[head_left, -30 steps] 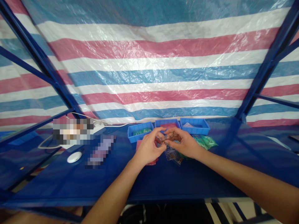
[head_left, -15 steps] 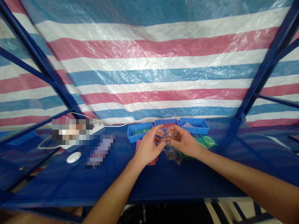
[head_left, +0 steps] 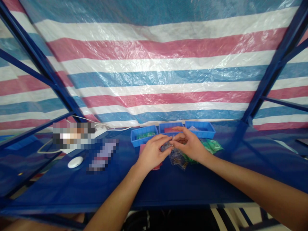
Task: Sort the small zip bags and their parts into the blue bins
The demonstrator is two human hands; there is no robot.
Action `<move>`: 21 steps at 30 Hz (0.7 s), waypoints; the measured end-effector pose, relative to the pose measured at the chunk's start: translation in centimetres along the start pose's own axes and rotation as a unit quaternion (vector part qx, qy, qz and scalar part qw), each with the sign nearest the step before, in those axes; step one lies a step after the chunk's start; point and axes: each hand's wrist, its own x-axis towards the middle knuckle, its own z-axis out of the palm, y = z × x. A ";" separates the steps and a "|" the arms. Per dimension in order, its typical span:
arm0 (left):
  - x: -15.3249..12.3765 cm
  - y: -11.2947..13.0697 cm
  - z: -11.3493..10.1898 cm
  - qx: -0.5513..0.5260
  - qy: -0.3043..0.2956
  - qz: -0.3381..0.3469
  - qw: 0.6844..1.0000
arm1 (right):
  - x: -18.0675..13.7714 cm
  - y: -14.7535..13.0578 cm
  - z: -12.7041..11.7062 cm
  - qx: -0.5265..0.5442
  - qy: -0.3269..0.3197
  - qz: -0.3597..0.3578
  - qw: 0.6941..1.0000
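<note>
My left hand (head_left: 153, 152) and my right hand (head_left: 190, 145) meet over the blue table (head_left: 168, 183), both pinching a small clear plastic bag (head_left: 168, 147) between their fingertips. Under the hands lies a pile of clear bags (head_left: 178, 158) with small dark parts in them. Green bags (head_left: 213, 146) lie to the right of my right hand, and a red bag (head_left: 157, 166) shows under my left hand. Three blue trays stand just behind the hands: left (head_left: 143, 135) with green bags, middle (head_left: 169, 127) with red, right (head_left: 201, 128) with clear.
A white round object (head_left: 75, 162) and white cables (head_left: 106, 128) lie at the left, beside blurred-out items. A striped red, white and blue tarp (head_left: 154, 64) hangs behind the table. Blue frame bars (head_left: 40, 61) rise on both sides.
Both hands have stayed together over the pile, working the clear bag; the fingers have shifted and the right hand's fingers have lifted slightly toward the trays.
</note>
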 end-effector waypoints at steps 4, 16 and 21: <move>0.1 0.0 -0.1 -0.001 -0.017 -0.011 1.000 | -0.3 -0.7 -0.1 -0.019 -0.025 -0.008 0.999; 0.2 0.2 -0.5 -0.048 0.018 -0.051 0.997 | -0.1 -1.2 -0.6 -0.112 0.029 -0.093 0.989; 0.2 -0.2 -0.4 -0.084 0.036 -0.080 0.993 | 0.2 -0.7 -0.5 -0.078 -0.006 -0.084 0.993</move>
